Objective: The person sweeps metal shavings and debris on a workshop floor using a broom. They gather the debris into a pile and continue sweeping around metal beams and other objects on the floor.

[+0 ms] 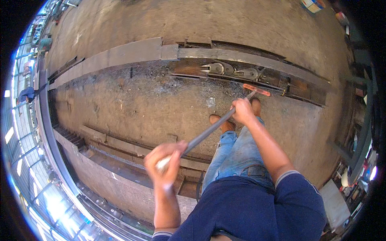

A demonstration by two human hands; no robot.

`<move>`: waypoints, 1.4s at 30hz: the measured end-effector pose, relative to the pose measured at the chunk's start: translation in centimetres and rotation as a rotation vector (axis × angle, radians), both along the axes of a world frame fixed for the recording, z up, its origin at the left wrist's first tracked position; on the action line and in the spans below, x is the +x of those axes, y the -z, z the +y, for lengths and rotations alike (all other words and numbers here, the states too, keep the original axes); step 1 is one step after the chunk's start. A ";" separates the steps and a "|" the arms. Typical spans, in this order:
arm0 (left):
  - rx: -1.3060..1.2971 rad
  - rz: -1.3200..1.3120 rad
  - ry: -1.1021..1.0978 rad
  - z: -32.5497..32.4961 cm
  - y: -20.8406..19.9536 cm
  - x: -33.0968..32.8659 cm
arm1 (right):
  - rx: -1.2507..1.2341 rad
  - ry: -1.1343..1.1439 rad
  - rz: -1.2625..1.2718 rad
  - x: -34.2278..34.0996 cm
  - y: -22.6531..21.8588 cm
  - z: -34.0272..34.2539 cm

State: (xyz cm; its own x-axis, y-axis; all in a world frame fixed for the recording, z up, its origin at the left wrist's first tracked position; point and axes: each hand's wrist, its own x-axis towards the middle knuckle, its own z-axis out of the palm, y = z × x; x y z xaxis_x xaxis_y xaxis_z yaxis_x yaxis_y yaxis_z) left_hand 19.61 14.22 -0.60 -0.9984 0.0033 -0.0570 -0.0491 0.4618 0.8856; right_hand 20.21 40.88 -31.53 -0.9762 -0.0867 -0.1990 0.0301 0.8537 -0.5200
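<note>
A long grey-handled broom (211, 129) slants across my legs, its narrow red head (256, 89) on the floor beside a steel length. Near the handle's top end, which shows whitish, my left hand (165, 162) is wrapped around it, slightly blurred by motion. Farther down, my right hand (243, 111) is closed on the shaft, not far above the head. Just left of the head, dark scraps and shavings (155, 82) are strewn over the brown floor. A pale crumpled scrap (210, 102) lies left of my boots.
Long steel beams (116, 56) run across the floor ahead. Among them rest two metal pulley-like fittings (246, 73). Behind me on the left is a low steel structure (108, 176). A person in blue (27, 94) is at the far left. A bucket (313, 5) stands far right.
</note>
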 end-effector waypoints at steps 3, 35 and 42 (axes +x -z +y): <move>-0.001 -0.011 0.111 1.8 4.3 -1.4 | 0.012 0.006 0.064 -3.0 6.7 -0.1; 0.316 0.237 0.879 6.1 -9.0 4.8 | -0.242 -0.274 -0.122 8.9 -8.7 1.8; 0.037 0.964 0.496 1.5 -20.4 6.6 | 0.010 -0.303 -0.276 13.8 -3.2 13.7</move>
State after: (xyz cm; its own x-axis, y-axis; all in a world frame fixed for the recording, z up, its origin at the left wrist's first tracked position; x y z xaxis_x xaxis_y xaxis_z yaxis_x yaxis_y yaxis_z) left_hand 26.22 15.73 19.78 -0.5101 0.4047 0.7590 0.8597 0.2110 0.4652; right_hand 34.03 54.60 -28.36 -0.8164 -0.3590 -0.4524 -0.0862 0.8503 -0.5192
